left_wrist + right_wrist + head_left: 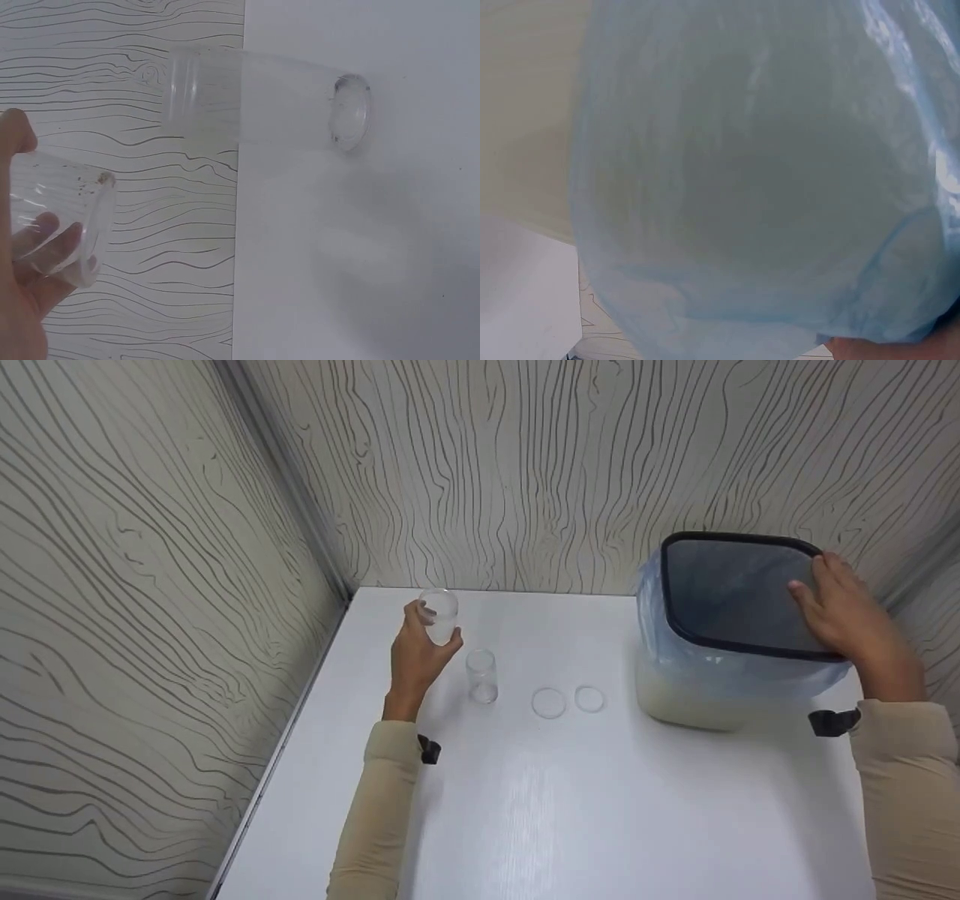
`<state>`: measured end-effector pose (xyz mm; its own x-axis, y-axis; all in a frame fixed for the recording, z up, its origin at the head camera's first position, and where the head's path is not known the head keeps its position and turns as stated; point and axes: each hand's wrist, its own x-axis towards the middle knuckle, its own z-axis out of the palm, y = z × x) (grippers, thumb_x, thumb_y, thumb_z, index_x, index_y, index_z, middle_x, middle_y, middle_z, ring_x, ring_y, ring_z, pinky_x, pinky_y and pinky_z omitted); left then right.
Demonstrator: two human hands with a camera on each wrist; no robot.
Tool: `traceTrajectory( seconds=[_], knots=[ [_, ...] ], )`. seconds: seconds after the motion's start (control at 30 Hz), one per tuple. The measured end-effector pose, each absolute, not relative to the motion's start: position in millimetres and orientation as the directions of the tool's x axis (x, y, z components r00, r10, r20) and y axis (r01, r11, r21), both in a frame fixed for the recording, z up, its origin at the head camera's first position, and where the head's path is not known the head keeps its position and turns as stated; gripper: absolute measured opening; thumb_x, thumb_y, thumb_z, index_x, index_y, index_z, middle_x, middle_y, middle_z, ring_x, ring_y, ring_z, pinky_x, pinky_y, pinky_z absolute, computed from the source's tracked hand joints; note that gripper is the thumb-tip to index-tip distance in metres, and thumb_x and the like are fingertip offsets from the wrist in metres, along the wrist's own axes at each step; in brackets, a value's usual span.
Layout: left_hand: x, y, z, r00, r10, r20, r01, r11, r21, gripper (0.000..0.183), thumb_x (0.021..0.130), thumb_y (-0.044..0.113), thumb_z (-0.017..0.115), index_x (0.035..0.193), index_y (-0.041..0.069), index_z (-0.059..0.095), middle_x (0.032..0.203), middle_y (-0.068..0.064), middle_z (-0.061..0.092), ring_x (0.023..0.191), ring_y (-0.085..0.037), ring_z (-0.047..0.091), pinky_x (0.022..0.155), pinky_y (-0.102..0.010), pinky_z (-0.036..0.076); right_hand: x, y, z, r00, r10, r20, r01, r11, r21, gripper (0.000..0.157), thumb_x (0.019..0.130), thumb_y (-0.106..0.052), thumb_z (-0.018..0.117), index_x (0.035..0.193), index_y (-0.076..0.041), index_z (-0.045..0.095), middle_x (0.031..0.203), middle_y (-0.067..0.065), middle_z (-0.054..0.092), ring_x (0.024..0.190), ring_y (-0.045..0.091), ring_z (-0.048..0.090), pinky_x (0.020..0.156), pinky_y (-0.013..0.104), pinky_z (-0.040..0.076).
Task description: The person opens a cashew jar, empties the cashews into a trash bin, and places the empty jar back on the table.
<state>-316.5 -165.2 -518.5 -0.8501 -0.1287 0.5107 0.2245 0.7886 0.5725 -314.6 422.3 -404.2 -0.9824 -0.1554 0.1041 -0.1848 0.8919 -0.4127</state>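
My left hand (420,652) holds a clear plastic cup (444,619) above the table's far left part, thumb on one side and fingers on the other. In the left wrist view, brown specks dot the held cup (90,199) near its end. A second clear cup (481,679), taller and narrower, stands upright on the table just right of that hand. At the right, my right hand (847,611) grips the black rim of a cream trash bin (679,701), its thumb over the opening. A blue bag (742,187) lines the bin and hangs over its outside, filling the right wrist view.
Two thin clear rings, a larger ring (534,703) and a smaller ring (577,699), lie on the white table (600,810) between the standing cup and the bin. Wood-patterned walls (487,472) close off the back and left sides.
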Motion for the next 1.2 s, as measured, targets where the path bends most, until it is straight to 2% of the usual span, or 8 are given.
traceTrajectory(
  seconds=[0.37, 0.57, 0.8, 1.2],
  knots=[
    [-315.7, -173.6, -525.8, -0.861, -0.152, 0.486, 0.216, 0.756, 0.618, 0.076, 0.089, 0.027, 0.083, 0.147, 0.001, 0.041, 0.131, -0.017, 0.069, 0.121, -0.037, 0.072, 0.101, -0.048, 0.059, -313.7, 420.7, -405.1, -0.985, -0.142, 0.102, -0.172, 0.893, -0.416, 0.081, 0.116, -0.047, 0.017, 0.161, 0.018, -0.001, 0.168, 0.043, -0.006, 0.159, 0.059, -0.007, 0.128, 0.068, -0.005],
    [-314.8, -176.2, -531.5, -0.87, -0.158, 0.466, 0.206, 0.744, 0.636, 0.076, 0.09, 0.027, 0.083, 0.146, 0.002, 0.039, 0.132, -0.015, 0.067, 0.124, -0.038, 0.07, 0.101, -0.047, 0.059, -314.1, 421.4, -405.2, -0.979, -0.158, 0.127, -0.197, 0.886, -0.419, 0.08, 0.117, -0.045, 0.019, 0.16, 0.02, 0.003, 0.167, 0.046, -0.001, 0.158, 0.061, -0.002, 0.128, 0.069, -0.002],
    [-313.6, -177.3, -537.0, -0.872, -0.166, 0.46, 0.203, 0.733, 0.649, 0.075, 0.09, 0.026, 0.083, 0.145, 0.002, 0.04, 0.133, -0.016, 0.067, 0.126, -0.039, 0.069, 0.104, -0.048, 0.058, -314.6, 420.7, -404.3, -0.982, -0.145, 0.121, -0.183, 0.887, -0.423, 0.08, 0.116, -0.046, 0.019, 0.162, 0.018, 0.001, 0.168, 0.044, -0.003, 0.159, 0.059, -0.003, 0.128, 0.07, -0.002],
    [-310.7, -175.5, -550.7, -0.912, -0.217, 0.348, 0.129, 0.654, 0.746, 0.078, 0.09, 0.026, 0.084, 0.148, 0.003, 0.037, 0.137, -0.016, 0.065, 0.135, -0.041, 0.064, 0.112, -0.052, 0.053, -313.3, 421.0, -404.6, -0.982, -0.148, 0.116, -0.183, 0.885, -0.428, 0.079, 0.117, -0.045, 0.02, 0.161, 0.018, 0.001, 0.168, 0.044, -0.002, 0.159, 0.059, -0.004, 0.129, 0.068, -0.003]
  ],
)
